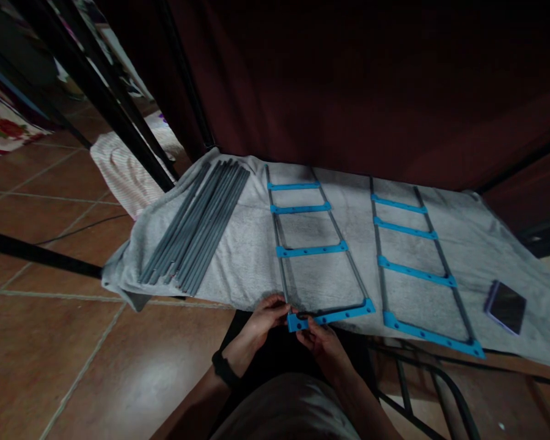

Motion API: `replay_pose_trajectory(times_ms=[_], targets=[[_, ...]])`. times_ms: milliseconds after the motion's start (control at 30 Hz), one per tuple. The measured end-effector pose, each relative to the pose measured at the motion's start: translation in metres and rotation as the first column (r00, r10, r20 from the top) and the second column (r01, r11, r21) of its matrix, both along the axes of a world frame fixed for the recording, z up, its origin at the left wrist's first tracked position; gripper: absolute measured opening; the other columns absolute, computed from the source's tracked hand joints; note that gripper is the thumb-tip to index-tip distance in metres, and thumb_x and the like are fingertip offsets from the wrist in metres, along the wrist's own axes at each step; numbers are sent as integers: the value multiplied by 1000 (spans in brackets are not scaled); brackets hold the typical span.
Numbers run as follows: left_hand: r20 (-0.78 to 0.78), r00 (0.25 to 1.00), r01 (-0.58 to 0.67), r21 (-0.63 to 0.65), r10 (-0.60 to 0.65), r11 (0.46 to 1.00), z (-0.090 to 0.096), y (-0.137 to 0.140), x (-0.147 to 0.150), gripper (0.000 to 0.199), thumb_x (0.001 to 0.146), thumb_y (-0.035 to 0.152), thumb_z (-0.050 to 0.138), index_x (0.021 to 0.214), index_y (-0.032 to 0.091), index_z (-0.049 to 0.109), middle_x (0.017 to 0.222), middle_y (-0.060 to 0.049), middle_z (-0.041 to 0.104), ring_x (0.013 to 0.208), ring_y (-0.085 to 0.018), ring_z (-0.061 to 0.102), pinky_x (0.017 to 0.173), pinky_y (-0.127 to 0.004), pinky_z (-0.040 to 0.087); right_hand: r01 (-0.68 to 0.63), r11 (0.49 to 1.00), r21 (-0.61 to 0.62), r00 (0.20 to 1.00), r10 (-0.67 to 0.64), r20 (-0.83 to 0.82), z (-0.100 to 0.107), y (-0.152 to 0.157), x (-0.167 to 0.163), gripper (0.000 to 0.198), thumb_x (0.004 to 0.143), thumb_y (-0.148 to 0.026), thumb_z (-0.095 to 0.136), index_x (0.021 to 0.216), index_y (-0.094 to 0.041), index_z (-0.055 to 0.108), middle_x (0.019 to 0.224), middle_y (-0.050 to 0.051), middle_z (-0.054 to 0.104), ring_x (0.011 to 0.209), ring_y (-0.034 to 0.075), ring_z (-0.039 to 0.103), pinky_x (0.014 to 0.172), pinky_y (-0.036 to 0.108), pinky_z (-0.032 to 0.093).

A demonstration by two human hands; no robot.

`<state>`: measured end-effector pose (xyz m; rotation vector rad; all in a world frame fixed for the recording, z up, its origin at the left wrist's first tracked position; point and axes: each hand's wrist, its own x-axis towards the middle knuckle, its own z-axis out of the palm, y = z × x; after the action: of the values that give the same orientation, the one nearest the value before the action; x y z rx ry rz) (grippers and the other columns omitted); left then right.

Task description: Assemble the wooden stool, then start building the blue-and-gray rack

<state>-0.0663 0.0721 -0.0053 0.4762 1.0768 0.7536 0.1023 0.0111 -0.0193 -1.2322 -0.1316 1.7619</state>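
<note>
The person's knees in dark cloth meet the near edge of a grey cloth [241,269] spread over a long, low surface. Just right of the knees stands a black metal frame of bent tubing [404,386]. Reddish tiles with pale joints make the floor [68,348]; black posts [96,91] rise at the left, beside a striped towel [123,174]. Along the far edge hangs a dark maroon curtain [348,91].

The ladder [343,315] lies straight ahead, its nearest bar at the cloth's near edge, in both hands. The left hand [266,318], a dark band [226,368] at its wrist, has its fingers closed about the bar's left corner and the tube end there; the right hand [319,338] pinches the bar just beside it. A second ladder [417,278] lies to the right, apart from the hands, with a phone [506,307] beyond its right side. Rods [197,226] lie bundled at the left.

The bars are flat, bright blue, plastic-looking, dotted with dark holes, four to each ladder, across two slim grey tubes. The rods are straight, grey and round, their near ends uneven. The cloth looks soft and napped, slightly creased.
</note>
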Motion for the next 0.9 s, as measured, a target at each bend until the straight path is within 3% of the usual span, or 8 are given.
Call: replay_pose_trajectory(times_ms=[300, 467, 633, 800, 900], targets=[[28, 999, -24, -75, 26, 997, -2, 12, -3, 40, 62, 34, 88, 88, 16, 64, 88, -10, 75, 86, -25, 73, 77, -34, 56, 49, 998, -27, 998, -48, 41, 6, 0, -7, 44, 61, -43, 89, 92, -17, 73, 101, 7, 74, 90, 19, 69, 80, 33, 58], [-59, 986, -155, -8, 154, 988, 1, 40, 5, 38, 73, 41, 81, 94, 16, 62, 83, -8, 74, 72, -20, 71, 67, -29, 55, 113, 992, -47, 992, -110, 59, 5, 1, -10, 37, 60, -40, 90, 84, -19, 72, 92, 3, 74, 82, 18, 68, 80, 36, 59], [-14, 941, -336, 87, 338, 938, -5, 84, 21, 28, 84, 42, 68, 89, 15, 60, 75, -7, 71, 64, -16, 67, 65, -27, 53, 112, 993, -40, 991, -109, 77, 4, 2, -13, 36, 61, -40, 89, 82, -18, 71, 93, 3, 72, 84, 19, 68, 81, 36, 59], [-89, 907, -396, 160, 412, 904, -16, 113, 36, 27, 93, 42, 56, 81, 17, 54, 60, 0, 60, 46, -9, 51, 43, -20, 33, 128, 992, -20, 990, -127, 57, 2, 2, -16, 32, 62, -36, 89, 82, -20, 70, 92, 2, 72, 85, 18, 67, 81, 35, 58], [-132, 891, -407, 197, 435, 892, -19, 116, 40, 29, 96, 39, 52, 76, 19, 49, 54, 5, 50, 42, -7, 41, 40, -20, 25, 131, 991, -33, 990, -129, 57, 1, 3, -18, 33, 62, -37, 89, 81, -19, 69, 87, 2, 71, 80, 17, 66, 78, 35, 58]])
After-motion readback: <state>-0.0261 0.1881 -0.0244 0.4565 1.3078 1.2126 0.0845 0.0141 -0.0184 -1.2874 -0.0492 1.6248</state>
